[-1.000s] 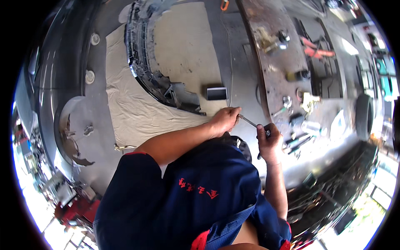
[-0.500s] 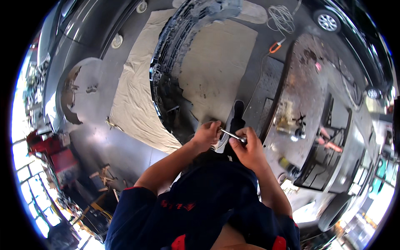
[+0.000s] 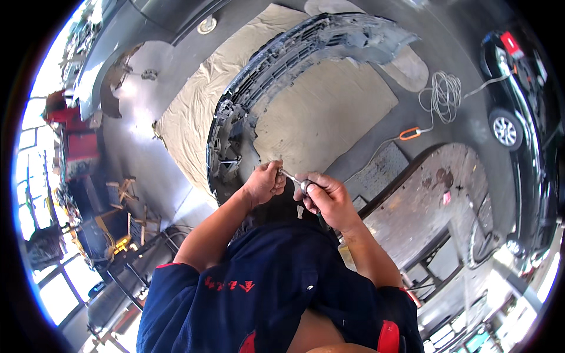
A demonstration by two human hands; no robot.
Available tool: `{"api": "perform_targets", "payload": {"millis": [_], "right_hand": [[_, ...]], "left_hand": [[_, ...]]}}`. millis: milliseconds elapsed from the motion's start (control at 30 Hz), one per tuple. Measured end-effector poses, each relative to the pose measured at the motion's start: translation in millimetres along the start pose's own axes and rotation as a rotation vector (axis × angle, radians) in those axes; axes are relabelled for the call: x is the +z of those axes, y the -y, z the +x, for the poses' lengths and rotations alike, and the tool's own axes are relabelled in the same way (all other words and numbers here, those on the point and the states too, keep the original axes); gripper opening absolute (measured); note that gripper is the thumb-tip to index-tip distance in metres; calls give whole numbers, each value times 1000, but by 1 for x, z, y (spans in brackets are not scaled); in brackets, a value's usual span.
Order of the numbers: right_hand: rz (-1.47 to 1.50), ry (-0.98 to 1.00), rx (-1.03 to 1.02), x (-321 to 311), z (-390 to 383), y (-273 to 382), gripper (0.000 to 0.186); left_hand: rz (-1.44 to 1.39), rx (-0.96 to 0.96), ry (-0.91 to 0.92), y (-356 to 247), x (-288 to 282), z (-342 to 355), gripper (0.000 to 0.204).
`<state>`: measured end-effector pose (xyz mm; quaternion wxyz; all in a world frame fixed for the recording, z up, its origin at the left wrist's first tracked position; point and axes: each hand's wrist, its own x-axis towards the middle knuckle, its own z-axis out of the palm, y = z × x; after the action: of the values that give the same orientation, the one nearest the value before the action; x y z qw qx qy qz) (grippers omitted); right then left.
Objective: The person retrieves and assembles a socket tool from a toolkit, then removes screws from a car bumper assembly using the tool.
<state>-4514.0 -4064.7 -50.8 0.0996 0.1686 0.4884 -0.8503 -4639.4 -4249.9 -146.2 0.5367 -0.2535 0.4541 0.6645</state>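
Note:
Between my two hands runs a slim silver tool (image 3: 289, 175) with a rounded head, which looks like a ratchet wrench. My left hand (image 3: 263, 183) is closed round its thin end; the fingers hide what lies inside the fist. The head of the tool sits in my right hand (image 3: 331, 201), gripped by thumb and fingers. Just beyond my hands a large curved car bumper (image 3: 282, 53) lies with its dusty inner side showing. Under it is a beige cloth (image 3: 329, 112) spread on the floor.
A worn brown-topped table (image 3: 412, 203) stands to the right. Beyond it lie a coiled pale cable (image 3: 440, 97) and an orange-framed lamp or hook (image 3: 410, 133). A black car (image 3: 524, 117) is at far right, a dark car body (image 3: 132, 35) at upper left. Wooden stands (image 3: 122, 192) are on the left.
My view has turned, so the bumper and table sit differently in it. Both hands have moved a little left, with the silver tool still held between them.

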Motion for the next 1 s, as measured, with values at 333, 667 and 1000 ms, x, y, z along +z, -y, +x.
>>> {"api": "perform_targets", "payload": {"millis": [333,667,1000], "right_hand": [[-201,12,127,-64,139,74,28],[-211,180,348,-76,271,112,24],[-628,689,646,-50,379,91,27]], "left_hand": [[-65,-36,132,-79,37,119,21],[-290,50,236,-142,23,193,25],[-898,255,-123,-69,-1,205,32]]}}
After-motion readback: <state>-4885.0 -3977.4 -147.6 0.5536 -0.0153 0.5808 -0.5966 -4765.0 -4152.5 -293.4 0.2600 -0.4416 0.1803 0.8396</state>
